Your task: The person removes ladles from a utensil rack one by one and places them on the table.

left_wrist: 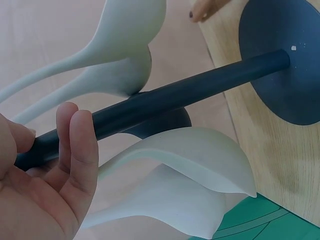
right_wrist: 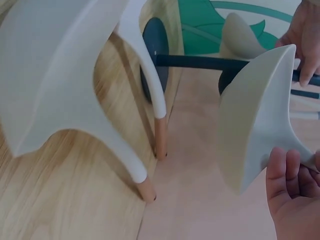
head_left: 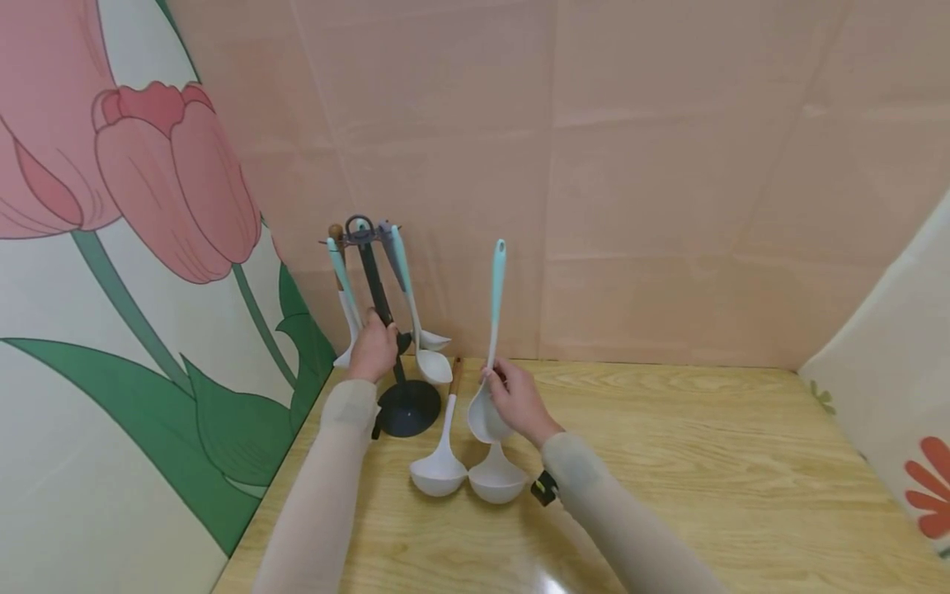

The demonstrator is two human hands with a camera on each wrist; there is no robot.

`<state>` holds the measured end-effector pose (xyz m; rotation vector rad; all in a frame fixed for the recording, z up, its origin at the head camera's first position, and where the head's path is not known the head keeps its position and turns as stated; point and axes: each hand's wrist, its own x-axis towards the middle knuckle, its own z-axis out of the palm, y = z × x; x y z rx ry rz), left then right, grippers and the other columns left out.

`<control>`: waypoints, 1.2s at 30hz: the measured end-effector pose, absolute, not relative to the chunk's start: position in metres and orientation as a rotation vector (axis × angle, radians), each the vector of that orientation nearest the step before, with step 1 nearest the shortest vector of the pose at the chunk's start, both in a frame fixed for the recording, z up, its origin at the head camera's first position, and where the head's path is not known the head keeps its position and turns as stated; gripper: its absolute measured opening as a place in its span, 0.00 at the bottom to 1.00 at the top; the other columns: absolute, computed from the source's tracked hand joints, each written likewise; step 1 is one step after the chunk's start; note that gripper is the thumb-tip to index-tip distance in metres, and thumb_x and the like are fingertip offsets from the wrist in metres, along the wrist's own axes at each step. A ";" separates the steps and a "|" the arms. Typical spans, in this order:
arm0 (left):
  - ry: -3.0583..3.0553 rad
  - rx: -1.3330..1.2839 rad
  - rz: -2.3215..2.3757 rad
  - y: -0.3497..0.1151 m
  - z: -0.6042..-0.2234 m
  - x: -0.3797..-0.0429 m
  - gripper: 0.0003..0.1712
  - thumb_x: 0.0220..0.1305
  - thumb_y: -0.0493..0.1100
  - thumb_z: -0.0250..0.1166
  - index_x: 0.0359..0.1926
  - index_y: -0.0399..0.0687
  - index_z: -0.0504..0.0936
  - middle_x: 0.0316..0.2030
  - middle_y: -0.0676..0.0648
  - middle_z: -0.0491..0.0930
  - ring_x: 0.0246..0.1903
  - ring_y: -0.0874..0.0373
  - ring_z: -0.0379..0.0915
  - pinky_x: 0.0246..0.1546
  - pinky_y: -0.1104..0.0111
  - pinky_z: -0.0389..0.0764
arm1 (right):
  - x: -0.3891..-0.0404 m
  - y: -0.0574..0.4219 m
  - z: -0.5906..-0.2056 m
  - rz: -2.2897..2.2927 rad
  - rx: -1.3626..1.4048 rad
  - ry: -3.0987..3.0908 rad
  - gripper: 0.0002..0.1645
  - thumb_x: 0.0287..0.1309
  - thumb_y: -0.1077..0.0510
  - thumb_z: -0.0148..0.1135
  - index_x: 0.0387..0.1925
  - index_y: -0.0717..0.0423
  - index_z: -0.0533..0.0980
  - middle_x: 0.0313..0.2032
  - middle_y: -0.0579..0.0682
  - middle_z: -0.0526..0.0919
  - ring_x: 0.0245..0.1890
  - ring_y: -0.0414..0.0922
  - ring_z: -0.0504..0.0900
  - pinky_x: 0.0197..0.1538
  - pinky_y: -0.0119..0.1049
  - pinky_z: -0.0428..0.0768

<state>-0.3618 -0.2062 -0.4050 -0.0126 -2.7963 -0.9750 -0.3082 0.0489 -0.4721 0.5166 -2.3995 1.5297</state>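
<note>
My left hand (head_left: 373, 348) grips the pole of a black utensil stand (head_left: 410, 412) at the table's back left. In the left wrist view its fingers curl round the dark pole (left_wrist: 200, 90). My right hand (head_left: 519, 402) holds a white ladle (head_left: 499, 276) with a turquoise handle, upright, pinched where the handle meets the bowl. The ladle's bowl (right_wrist: 250, 125) stands out large in the right wrist view. Several white-headed utensils (head_left: 434, 367) with turquoise, grey or wooden handles hang round the stand's top.
Two white ladles with wooden handles lie side by side on the wooden table: the left one (head_left: 438, 476) and the right one (head_left: 497, 480), partly hidden by the held ladle. A pink wall covering (head_left: 668, 206) rises behind, and a tulip-printed panel (head_left: 174, 181) borders the left.
</note>
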 end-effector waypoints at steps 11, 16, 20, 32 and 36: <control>-2.808 -0.008 -0.968 -0.206 -0.406 -0.363 0.25 0.74 0.49 0.41 0.61 0.35 0.52 0.37 0.37 0.75 0.33 0.47 0.76 0.33 0.58 0.77 | -0.306 0.070 -0.484 1.529 0.481 -2.430 0.08 0.67 0.56 0.51 0.36 0.53 0.76 0.30 0.49 0.82 0.26 0.42 0.77 0.28 0.35 0.77; -2.806 0.008 -0.975 -0.206 -0.405 -0.363 0.25 0.74 0.49 0.42 0.60 0.36 0.53 0.36 0.38 0.74 0.33 0.46 0.76 0.32 0.59 0.76 | -0.305 0.080 -0.490 1.538 0.438 -2.456 0.09 0.68 0.56 0.50 0.39 0.52 0.76 0.32 0.53 0.83 0.28 0.42 0.78 0.31 0.35 0.77; -2.813 0.007 -0.972 -0.206 -0.405 -0.362 0.25 0.74 0.49 0.41 0.61 0.36 0.53 0.37 0.37 0.75 0.33 0.46 0.76 0.32 0.59 0.76 | -0.305 0.086 -0.494 1.506 0.435 -2.472 0.08 0.68 0.57 0.50 0.39 0.52 0.76 0.31 0.50 0.82 0.27 0.42 0.77 0.30 0.35 0.77; -2.826 -0.024 -0.918 -0.205 -0.403 -0.361 0.31 0.74 0.47 0.41 0.66 0.30 0.45 0.45 0.32 0.75 0.43 0.42 0.76 0.41 0.54 0.76 | -0.301 0.101 -0.507 1.430 0.430 -2.566 0.08 0.66 0.59 0.52 0.37 0.56 0.77 0.29 0.49 0.82 0.31 0.41 0.79 0.37 0.38 0.77; -2.824 -0.020 -0.925 -0.204 -0.402 -0.360 0.30 0.74 0.47 0.40 0.66 0.31 0.47 0.44 0.32 0.75 0.42 0.42 0.76 0.41 0.54 0.76 | -0.302 0.106 -0.511 1.406 0.416 -2.609 0.07 0.65 0.59 0.53 0.36 0.56 0.77 0.28 0.49 0.83 0.30 0.41 0.79 0.36 0.37 0.76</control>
